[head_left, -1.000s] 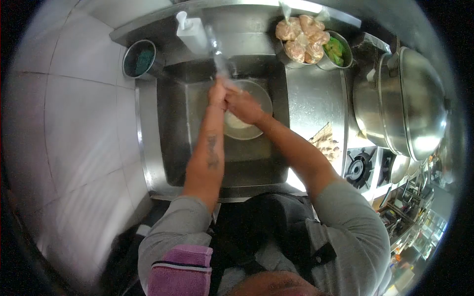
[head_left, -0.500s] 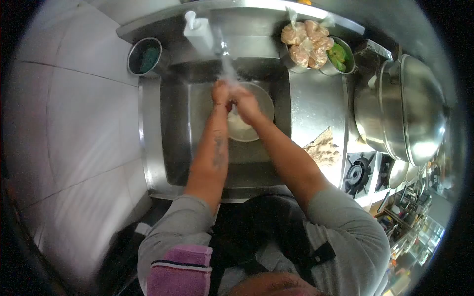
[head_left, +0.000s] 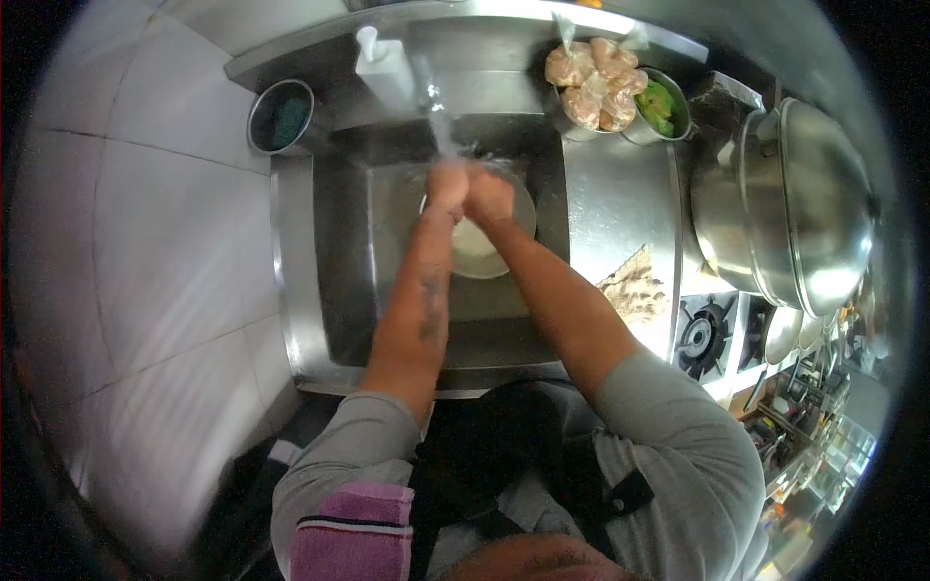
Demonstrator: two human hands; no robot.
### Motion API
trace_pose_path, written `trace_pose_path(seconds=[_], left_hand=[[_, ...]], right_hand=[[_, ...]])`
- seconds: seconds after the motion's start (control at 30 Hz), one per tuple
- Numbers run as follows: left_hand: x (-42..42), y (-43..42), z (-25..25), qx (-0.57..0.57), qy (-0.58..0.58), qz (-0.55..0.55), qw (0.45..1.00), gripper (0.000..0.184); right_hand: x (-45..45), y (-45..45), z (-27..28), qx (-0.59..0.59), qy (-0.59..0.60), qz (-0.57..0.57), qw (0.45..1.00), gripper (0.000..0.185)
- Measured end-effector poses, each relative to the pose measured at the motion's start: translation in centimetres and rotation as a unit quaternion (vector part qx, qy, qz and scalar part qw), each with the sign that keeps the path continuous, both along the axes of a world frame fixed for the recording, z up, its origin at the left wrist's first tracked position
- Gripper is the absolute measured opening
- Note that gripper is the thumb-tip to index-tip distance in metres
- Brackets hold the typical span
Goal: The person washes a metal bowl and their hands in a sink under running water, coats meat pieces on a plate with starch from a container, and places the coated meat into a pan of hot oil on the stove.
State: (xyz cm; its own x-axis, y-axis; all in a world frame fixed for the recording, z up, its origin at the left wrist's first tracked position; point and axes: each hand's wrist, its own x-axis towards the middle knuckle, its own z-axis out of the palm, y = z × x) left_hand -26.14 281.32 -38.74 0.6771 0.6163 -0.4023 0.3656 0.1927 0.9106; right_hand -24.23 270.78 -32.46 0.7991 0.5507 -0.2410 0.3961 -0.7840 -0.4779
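One left hand point(head_left: 448, 186) meets the right hand point(head_left: 491, 198) under running water point(head_left: 442, 133), grip too blurred to tell; strong flow could splash.

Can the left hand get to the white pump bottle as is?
Probably yes. The white pump bottle stands behind the sink basin, and nothing solid shows between it and the left hand; the water stream runs beside that path.
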Motion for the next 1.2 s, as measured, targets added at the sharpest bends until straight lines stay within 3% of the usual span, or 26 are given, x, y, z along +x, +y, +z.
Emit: trace_pose_path(seconds=[0.03, 0.07, 0.13, 0.2, 0.23, 0.27, 0.3, 0.37, 0.4, 0.43, 0.5, 0.6, 0.67, 0.73, 0.8, 0.87, 0.9, 0.97, 1.0, 1.03, 1.07, 1.1, 1.13, 1.2], left_hand=[[0.3, 0.7, -1.1, -0.069, 0.019, -0.010, 0.997, 0.025], [0.3, 1.0, 0.7, -0.070, 0.017, -0.010, 0.997, 0.025], [-0.2, 2.0, 3.7, 0.112, 0.062, -0.011, 0.992, 0.027], [0.5, 4.5, 0.7, 0.042, 0.073, 0.011, 0.996, 0.032], [0.8, 4.8, -1.5, -0.092, -0.001, 0.058, 0.994, 0.030], [0.6, 4.1, 1.3, -0.221, -0.077, 0.105, 0.966, 0.029], [0.1, 2.6, 4.1, -0.252, -0.035, 0.064, 0.965, 0.030], [-1.7, 0.5, 4.9, -0.231, -0.103, 0.040, 0.967, 0.029], [-2.1, 0.1, 5.1, -0.212, -0.168, 0.014, 0.963, 0.030], [-2.3, 0.4, 4.5, -0.268, -0.198, 0.016, 0.943, 0.027], [-2.7, 1.1, 3.3, -0.266, -0.171, 0.005, 0.948, 0.026], [-2.5, 2.0, 2.1, -0.239, -0.120, -0.003, 0.964, 0.025], [-2.5, 2.0, 2.8, -0.217, -0.094, -0.004, 0.972, 0.024], [-2.7, 1.6, 4.4, -0.151, -0.036, 0.001, 0.988, 0.023], [-2.9, 2.0, 3.8, -0.139, -0.051, -0.011, 0.989, 0.022], [-2.7, 2.5, 3.2, -0.123, -0.070, -0.023, 0.990, 0.022], [-2.6, 2.3, 2.8, -0.183, -0.105, -0.002, 0.978, 0.022], [-2.0, 2.0, 2.6, -0.243, -0.138, 0.017, 0.960, 0.022], [-1.5, 2.1, 2.7, -0.290, -0.183, 0.053, 0.938, 0.025], [-1.2, 2.0, 3.3, -0.335, -0.228, 0.090, 0.910, 0.030], [-1.2, 1.8, 3.9, -0.334, -0.228, 0.091, 0.910, 0.030], [-1.5, 1.3, 4.4, -0.378, -0.250, 0.080, 0.888, 0.035], [-1.9, 1.0, 5.0, -0.420, -0.272, 0.067, 0.863, 0.041], [-2.2, 1.3, 4.3, -0.406, -0.270, 0.046, 0.872, 0.044]], right_hand=[[-0.1, 0.0, 0.3, -0.014, -0.004, 0.033, 0.999, 0.033], [0.0, 0.0, 0.4, -0.028, -0.009, 0.066, 0.997, 0.031], [-1.3, -0.5, 0.2, 0.006, -0.018, 0.117, 0.993, 0.035], [-1.6, -0.9, 0.2, 0.041, -0.028, 0.165, 0.985, 0.040], [-1.8, -1.6, 0.2, 0.043, -0.108, 0.228, 0.967, 0.043], [-1.7, -2.0, 0.1, 0.046, -0.188, 0.290, 0.937, 0.046], [-1.2, -1.9, 0.1, 0.047, -0.189, 0.290, 0.937, 0.046], [0.0, -1.3, 0.2, -0.035, -0.294, 0.306, 0.905, 0.053], [0.0, -1.3, 0.3, -0.035, -0.293, 0.305, 0.905, 0.053], [0.1, -1.3, 0.7, -0.074, -0.264, 0.346, 0.897, 0.052], [-0.1, -1.6, 1.4, -0.116, -0.234, 0.387, 0.884, 0.052], [-0.5, -1.6, 0.8, -0.134, -0.319, 0.422, 0.838, 0.051], [-0.7, -1.6, -1.4, -0.042, -0.402, 0.399, 0.823, 0.041], [-0.5, -2.0, -1.8, -0.041, -0.393, 0.405, 0.825, 0.042], [-0.4, -2.2, -1.7, -0.038, -0.383, 0.412, 0.825, 0.043], [0.6, -1.9, -1.3, 0.034, -0.206, 0.418, 0.884, 0.040], [0.5, -1.6, -1.2, 0.034, -0.205, 0.419, 0.884, 0.040], [-0.3, -0.4, -0.8, 0.144, 0.074, 0.244, 0.956, 0.034], [-1.0, 0.6, -1.0, 0.144, 0.074, 0.243, 0.956, 0.034], [-2.0, 1.8, -1.6, 0.373, 0.197, 0.054, 0.905, 0.030], [-2.4, 2.5, -2.2, 0.561, 0.300, -0.140, 0.759, 0.027], [-1.9, 2.3, -2.7, 0.559, 0.303, -0.140, 0.759, 0.027], [-0.7, 2.0, -3.0, 0.478, 0.294, -0.127, 0.818, 0.027], [0.9, 2.4, -3.0, 0.396, 0.279, -0.112, 0.867, 0.028]])
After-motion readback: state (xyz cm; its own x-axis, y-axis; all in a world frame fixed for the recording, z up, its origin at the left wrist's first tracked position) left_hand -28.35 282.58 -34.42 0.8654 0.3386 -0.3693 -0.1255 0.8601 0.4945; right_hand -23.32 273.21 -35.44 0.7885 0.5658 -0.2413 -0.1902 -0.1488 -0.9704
